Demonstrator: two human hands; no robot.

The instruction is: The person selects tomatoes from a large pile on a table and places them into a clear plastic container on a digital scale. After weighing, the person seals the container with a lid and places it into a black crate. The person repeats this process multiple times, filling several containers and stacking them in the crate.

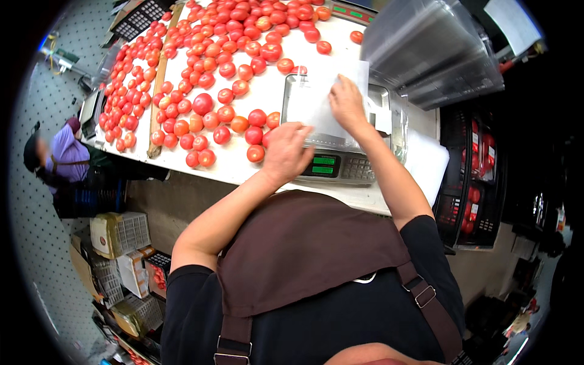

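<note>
A clear, flat plastic bag (320, 115) lies over the metal pan of a weighing scale (358, 168) at the table's near edge. My right hand (348, 108) is on the bag's right side, its fingers bent and closed on the film. At the bag's lower left edge is my left hand (286, 154), fingers curled, with the tips at the film. Just left of the scale lie loose red tomatoes (255, 135), the closest beside my left hand. Green digits glow on the scale's display (323, 165).
Tomatoes spread over the white table (228, 167), split by a wooden strip (159, 100). Stacked clear plastic containers (420, 52) stand far right. Black crates (462, 207) hold packed tomatoes at right. A person in purple (70, 152) is at left, above stacked crates (131, 231).
</note>
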